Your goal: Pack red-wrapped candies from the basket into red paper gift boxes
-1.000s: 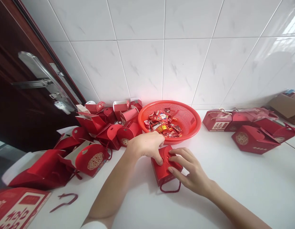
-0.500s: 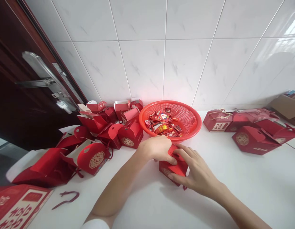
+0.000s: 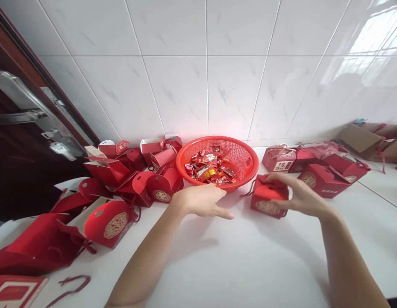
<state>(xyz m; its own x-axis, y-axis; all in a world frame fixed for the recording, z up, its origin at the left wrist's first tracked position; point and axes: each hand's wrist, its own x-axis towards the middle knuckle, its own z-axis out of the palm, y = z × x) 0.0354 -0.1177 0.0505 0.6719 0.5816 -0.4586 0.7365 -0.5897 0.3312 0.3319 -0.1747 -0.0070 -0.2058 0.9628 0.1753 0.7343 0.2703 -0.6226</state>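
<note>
Gray-veined white tiled wall (image 3: 175,30); dark brown door (image 3: 22,179) left, metal handle (image 3: 19,117); white tabletop (image 3: 214,273); window reflection (image 3: 374,38) upper right.

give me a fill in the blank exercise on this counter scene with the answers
The left hand, unlike the right hand gripping the small red cardboard box, holds ____.
In the picture, that box is on the ____-hand side of the round red plastic basket.
The dark door with a silver metal handle is at the picture's ____ edge.
Missing words: nothing; right; left.
</note>
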